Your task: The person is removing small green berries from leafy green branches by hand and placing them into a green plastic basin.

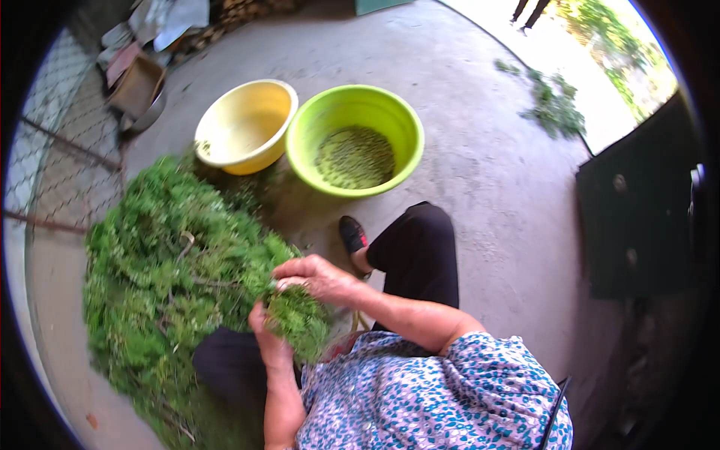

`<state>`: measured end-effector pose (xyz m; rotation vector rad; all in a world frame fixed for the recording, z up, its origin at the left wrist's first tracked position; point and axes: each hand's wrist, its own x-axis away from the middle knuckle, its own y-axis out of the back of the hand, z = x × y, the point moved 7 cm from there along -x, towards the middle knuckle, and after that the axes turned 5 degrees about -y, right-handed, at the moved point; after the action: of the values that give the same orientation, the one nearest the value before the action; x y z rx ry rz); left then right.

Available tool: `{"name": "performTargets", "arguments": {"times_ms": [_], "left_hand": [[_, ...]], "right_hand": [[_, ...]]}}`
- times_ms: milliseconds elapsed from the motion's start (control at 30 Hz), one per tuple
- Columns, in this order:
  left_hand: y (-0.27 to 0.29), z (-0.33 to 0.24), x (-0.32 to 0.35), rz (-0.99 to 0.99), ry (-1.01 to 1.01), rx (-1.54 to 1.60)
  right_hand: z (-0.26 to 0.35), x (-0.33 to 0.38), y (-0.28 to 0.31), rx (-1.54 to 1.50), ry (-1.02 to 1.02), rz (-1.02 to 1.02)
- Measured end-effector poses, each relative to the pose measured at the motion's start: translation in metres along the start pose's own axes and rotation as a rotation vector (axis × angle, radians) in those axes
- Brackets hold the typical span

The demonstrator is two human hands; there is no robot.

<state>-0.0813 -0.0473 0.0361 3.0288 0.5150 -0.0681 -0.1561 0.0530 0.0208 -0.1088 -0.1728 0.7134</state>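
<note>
A feathery green sprig [301, 319] is held between my two hands, close to my lap. My left hand [271, 335] is closed round its stem side from below. At the top end of the sprig, my right hand [319, 279] has its fingers bent and pressed together on it; the exact pinch point is partly hidden. Just left of both hands rises a large heap of leafy green branches [180, 262], with brown twigs showing among the fronds. The heap reaches up against my left leg.
Ahead stand a yellow basin [259, 161] and a lime-green basin [412, 150] holding many small green bits. Wire mesh [67, 142] lines the left, near a brown box [137, 84]. A dark green door panel [637, 225] is at right. Loose greenery [556, 105] lies by the doorway, where a person's legs [529, 13] show.
</note>
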Motion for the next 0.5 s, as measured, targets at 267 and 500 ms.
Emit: {"name": "performTargets", "arguments": {"times_ms": [267, 500], "left_hand": [[-0.011, 0.018, 0.001, 0.085, 0.083, 0.112], [-0.006, 0.023, -0.005, 0.088, 0.025, 0.077]], "right_hand": [[-0.007, 0.013, 0.006, -0.197, -0.080, 0.101], [-0.006, 0.012, 0.006, -0.136, -0.016, 0.073]]}}
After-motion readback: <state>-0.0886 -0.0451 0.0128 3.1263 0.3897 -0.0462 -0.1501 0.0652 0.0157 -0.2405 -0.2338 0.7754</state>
